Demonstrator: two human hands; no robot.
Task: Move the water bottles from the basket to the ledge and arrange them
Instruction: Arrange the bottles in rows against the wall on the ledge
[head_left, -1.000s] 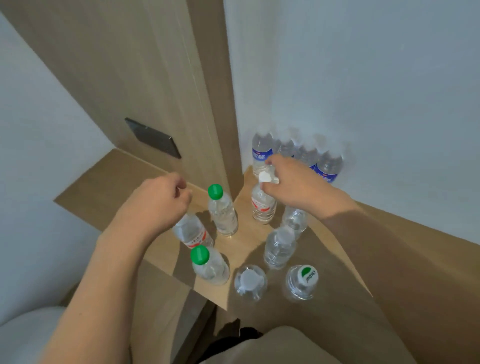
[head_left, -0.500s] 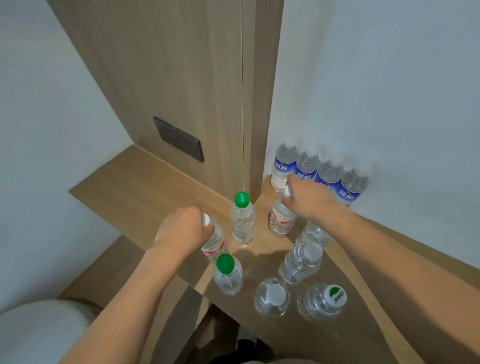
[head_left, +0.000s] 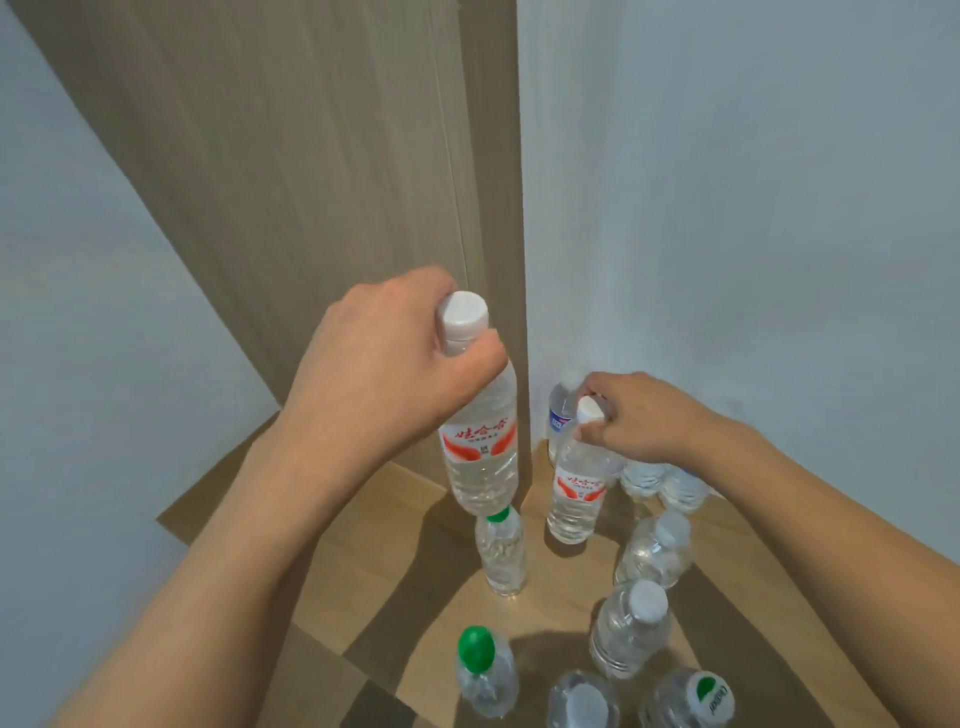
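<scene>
My left hand grips the neck of a red-labelled water bottle with a white cap and holds it in the air above the wooden ledge. My right hand is closed on the cap end of a second red-labelled bottle, which is tilted with its base at the ledge. A green-capped bottle stands just under the lifted one. Blue-labelled bottles stand against the white wall, partly hidden by my right hand. No basket is in view.
Several more bottles stand on the ledge nearer me: a green-capped one, white-capped ones and a green-and-white-capped one. A wood panel and white wall meet in the corner.
My left hand has lifted its red-labelled bottle up off the ledge. My right hand still holds the other red-labelled bottle, now tilted. The view has swung closer to the corner.
</scene>
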